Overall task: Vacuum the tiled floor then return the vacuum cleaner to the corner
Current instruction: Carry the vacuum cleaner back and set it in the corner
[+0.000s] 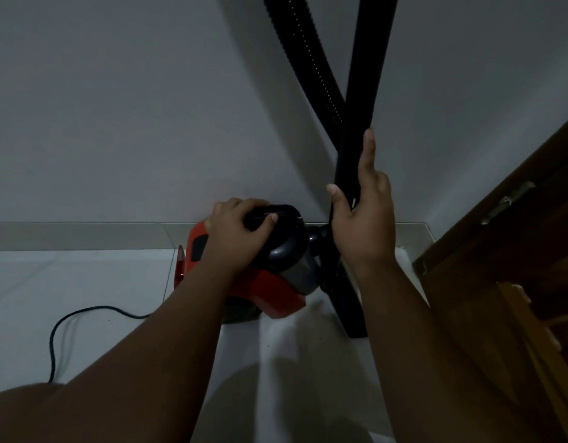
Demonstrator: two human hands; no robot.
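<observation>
A red and black canister vacuum cleaner sits on the pale tiled floor, close against the white wall near the corner. My left hand is closed over the black handle on top of it. The black rigid tube stands nearly upright against the wall, and my right hand holds it with thumb on one side and fingers stretched up along the other. The ribbed black hose crosses behind the tube and runs up out of view.
A black power cord loops across the floor at the left. A brown wooden door with a metal hinge stands at the right, forming the corner with the wall. A skirting strip runs along the wall's base.
</observation>
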